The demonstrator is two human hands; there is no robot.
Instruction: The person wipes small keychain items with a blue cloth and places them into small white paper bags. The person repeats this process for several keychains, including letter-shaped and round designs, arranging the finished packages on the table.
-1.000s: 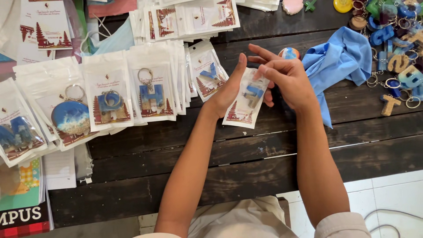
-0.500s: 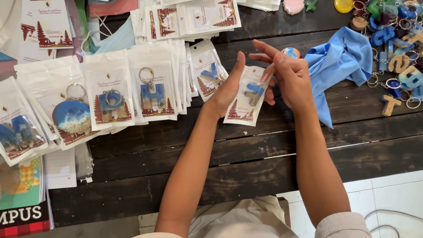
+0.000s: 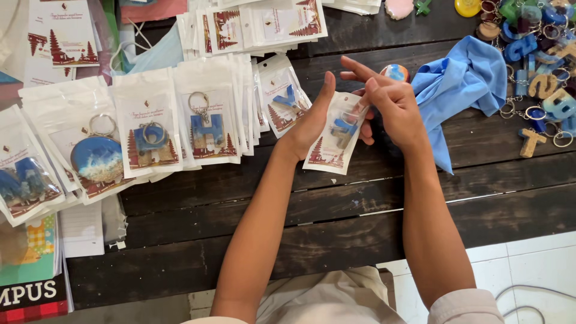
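Note:
Both my hands hold one clear plastic pouch [image 3: 333, 146] with a printed card and a blue letter-shaped keychain inside. My left hand [image 3: 313, 120] cups the pouch from its left side, thumb up. My right hand [image 3: 391, 107] pinches the pouch's upper right edge, with some fingers spread. The pouch hangs tilted over the dark wooden table [image 3: 336, 210]. A round blue and orange disc [image 3: 395, 72] lies just behind my right hand.
Rows of packed keychain pouches [image 3: 207, 120] cover the table's left and back. A blue cloth [image 3: 465, 84] lies to the right, beside a heap of loose letter keychains [image 3: 540, 60]. Books [image 3: 30, 276] sit at the near left. White tiled floor [image 3: 528, 270] shows at bottom right.
My right hand's fingers have shifted along the pouch's upper edge and the pouch has tilted a little. My left hand has stayed cupped on the same side.

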